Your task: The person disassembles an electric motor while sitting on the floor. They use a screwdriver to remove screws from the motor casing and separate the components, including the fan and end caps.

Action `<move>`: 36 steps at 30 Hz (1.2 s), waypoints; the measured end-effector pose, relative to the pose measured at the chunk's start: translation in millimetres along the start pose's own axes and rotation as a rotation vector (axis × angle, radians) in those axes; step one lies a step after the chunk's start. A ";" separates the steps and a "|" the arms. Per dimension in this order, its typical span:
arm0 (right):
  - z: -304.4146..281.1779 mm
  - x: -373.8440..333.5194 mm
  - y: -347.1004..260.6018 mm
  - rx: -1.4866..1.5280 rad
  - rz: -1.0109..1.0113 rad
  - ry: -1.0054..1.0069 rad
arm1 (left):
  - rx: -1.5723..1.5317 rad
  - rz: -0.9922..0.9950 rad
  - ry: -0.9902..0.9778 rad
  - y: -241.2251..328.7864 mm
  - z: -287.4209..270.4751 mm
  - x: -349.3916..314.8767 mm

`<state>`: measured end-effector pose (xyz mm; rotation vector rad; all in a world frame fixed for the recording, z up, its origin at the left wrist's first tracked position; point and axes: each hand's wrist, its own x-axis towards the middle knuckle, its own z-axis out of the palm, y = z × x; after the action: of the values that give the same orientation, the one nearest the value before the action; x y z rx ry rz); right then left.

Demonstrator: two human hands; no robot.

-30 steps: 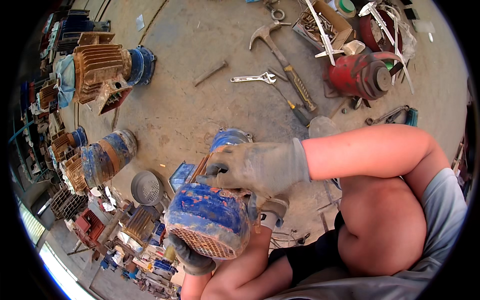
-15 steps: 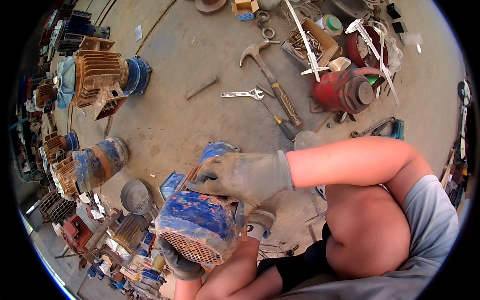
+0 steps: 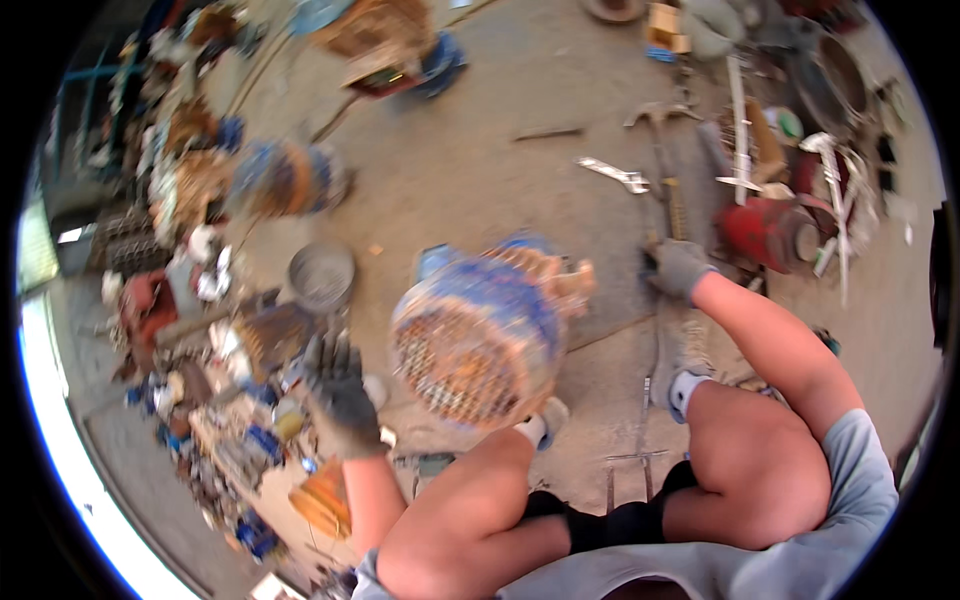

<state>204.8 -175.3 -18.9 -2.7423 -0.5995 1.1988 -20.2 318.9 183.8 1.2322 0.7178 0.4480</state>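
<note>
A blue, rusty electric motor [image 3: 485, 335] with a mesh fan cover facing up stands on the concrete floor between my knees, and neither hand touches it. My left hand [image 3: 340, 395], in a dark glove, hovers to the motor's left with fingers spread and nothing in it, above a clutter of small parts. My right hand [image 3: 680, 268], in a grey glove, is stretched out to the motor's right. Its fingers are curled around the lower end of a hammer [image 3: 668, 180] that lies on the floor.
An adjustable wrench [image 3: 612, 172] and a thin rod [image 3: 548, 132] lie beyond the hammer. A red cylinder [image 3: 765, 232] sits among scrap at the right. A round metal dish [image 3: 320, 275], another blue motor [image 3: 285, 178] and heaps of parts fill the left.
Both hands have let go of the motor, which now rests on the floor. My left hand moved out to the left and my right hand reached across to the hammer.
</note>
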 end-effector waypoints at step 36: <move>31.1 -99.1 28.3 1.134 -0.040 0.269 | 1.990 -0.467 -0.040 -188.3 -258.5 0.3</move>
<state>130.4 -241.9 21.2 -1.8262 0.0826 0.7518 -215.4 442.7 -37.2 2.7077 1.4053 -1.0214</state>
